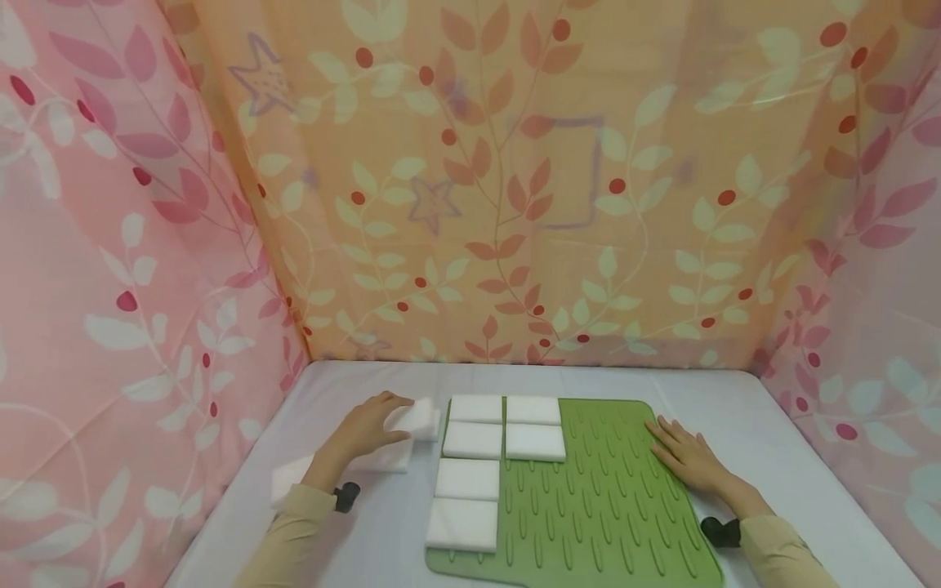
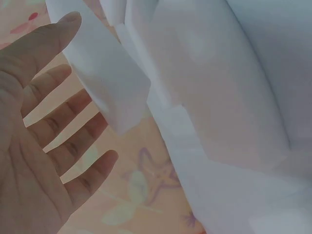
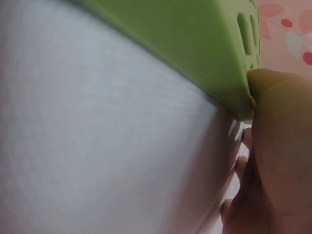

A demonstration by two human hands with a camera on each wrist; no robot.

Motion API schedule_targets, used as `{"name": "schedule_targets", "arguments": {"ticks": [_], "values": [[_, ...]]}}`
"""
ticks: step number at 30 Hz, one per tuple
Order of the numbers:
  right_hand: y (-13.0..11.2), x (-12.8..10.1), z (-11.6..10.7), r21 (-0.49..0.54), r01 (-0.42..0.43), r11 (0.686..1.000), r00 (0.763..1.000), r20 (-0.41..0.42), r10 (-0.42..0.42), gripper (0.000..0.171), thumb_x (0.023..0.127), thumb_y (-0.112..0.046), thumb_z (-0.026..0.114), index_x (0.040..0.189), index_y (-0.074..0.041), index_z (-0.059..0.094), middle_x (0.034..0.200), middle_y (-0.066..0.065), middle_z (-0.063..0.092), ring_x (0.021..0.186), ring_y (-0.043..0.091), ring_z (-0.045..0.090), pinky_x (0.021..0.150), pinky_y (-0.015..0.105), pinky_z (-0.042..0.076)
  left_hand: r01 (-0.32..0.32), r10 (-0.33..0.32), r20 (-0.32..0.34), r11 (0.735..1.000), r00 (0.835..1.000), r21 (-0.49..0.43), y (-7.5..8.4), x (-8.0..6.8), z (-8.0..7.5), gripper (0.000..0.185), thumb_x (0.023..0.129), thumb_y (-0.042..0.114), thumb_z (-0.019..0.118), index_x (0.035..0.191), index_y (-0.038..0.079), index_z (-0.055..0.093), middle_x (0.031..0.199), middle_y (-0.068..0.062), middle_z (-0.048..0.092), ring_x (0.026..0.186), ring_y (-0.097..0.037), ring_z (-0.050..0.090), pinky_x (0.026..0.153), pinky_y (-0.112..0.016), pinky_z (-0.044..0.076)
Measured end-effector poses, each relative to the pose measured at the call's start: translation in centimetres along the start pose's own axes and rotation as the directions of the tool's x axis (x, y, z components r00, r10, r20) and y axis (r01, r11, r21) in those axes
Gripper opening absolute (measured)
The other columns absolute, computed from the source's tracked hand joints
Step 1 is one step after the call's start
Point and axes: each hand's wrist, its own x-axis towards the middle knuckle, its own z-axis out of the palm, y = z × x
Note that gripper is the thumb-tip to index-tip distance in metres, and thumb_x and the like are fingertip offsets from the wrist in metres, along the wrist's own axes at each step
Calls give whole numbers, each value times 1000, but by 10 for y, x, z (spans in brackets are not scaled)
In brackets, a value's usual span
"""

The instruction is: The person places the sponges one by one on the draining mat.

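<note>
While floral curtains [image 1: 515, 188] enclose three sides, the desk [image 1: 772, 425] carries a white cover and, at its centre, a green ribbed mat [image 1: 610, 506]. Six white foam blocks lie on the mat's left part: a column of four along the left edge [image 1: 468, 482] and a second pair [image 1: 534, 429] just beside its two far blocks. More loose blocks [image 1: 294, 478] rest on the cover to the left of the mat, near the left forearm.

Left hand [image 1: 365, 429]: its fingers [image 2: 58, 131] are spread and nearly straight, with only the thumb and fingertips against a further block [image 1: 419, 418], which sits just beside the mat's far left corner, not yet on it. The left wrist view shows this block [image 2: 105, 83] contacted near one end, tilted, with other white blocks behind it.

Right hand [image 1: 687, 457]: it lies flat, fingers extended, pressing the mat's right edge; it holds nothing. The right wrist view shows the palm against the mat rim [image 3: 214, 53].

Risks, as judged:
- The light fingertip contact could let the block slip or rotate; foam gives little resistance.
- Moving it across may knock the nearest placed block [image 1: 476, 408] out of line, as the gap is small.
- If the right hand lifts, the mat could shift on the smooth cover and disturb the whole row.
</note>
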Motion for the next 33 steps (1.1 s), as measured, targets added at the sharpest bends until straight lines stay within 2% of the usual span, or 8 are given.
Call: {"name": "schedule_targets", "arguments": {"ticks": [4, 13, 20, 25, 33], "values": [[0, 0, -1, 6, -11, 1000, 1000, 3, 11, 50, 96, -28, 47, 141, -9, 39, 140, 31, 33, 125, 55, 26, 92, 74, 13, -14, 14, 2, 1000, 1000, 23, 7, 5, 0, 52, 76, 33, 75, 122, 13, 59, 115, -7, 58, 104, -29, 56, 83, -48, 47], [-5, 2, -8, -5, -76, 997, 994, 79, 76, 52, 96, -31, 47, 140, -4, 39, 143, 29, 30, 129, 54, 23, 95, 73, 11, -30, 29, 44, 999, 999, 15, 25, 15, -2, 52, 78, 36, 72, 124, 15, 58, 118, -7, 57, 106, -29, 56, 85, -48, 47], [-2, 2, -5, -12, -74, 997, 994, 76, 74, 52, 96, -32, 47, 140, -5, 39, 144, 29, 30, 129, 53, 23, 96, 72, 11, -34, 33, 73, 999, 997, 11, 37, 23, 1, 51, 79, 36, 72, 124, 17, 58, 119, -5, 56, 108, -28, 54, 87, -47, 46], [-2, 2, -5, -10, -75, 997, 994, 81, 75, 52, 96, -32, 47, 140, -5, 39, 144, 28, 29, 129, 53, 23, 96, 72, 11, -64, 64, 100, 998, 993, -4, 49, 28, 3, 51, 79, 37, 72, 124, 17, 58, 118, -4, 57, 108, -27, 55, 87, -45, 46], [-4, 3, -6, -10, -72, 997, 994, 77, 73, 52, 96, -31, 47, 140, -5, 39, 144, 29, 29, 129, 53, 23, 96, 72, 10, -118, 110, 133, 992, 985, 52, 63, 40, 11, 53, 78, 42, 70, 124, 19, 58, 116, -2, 57, 105, -23, 56, 85, -40, 48]]}}
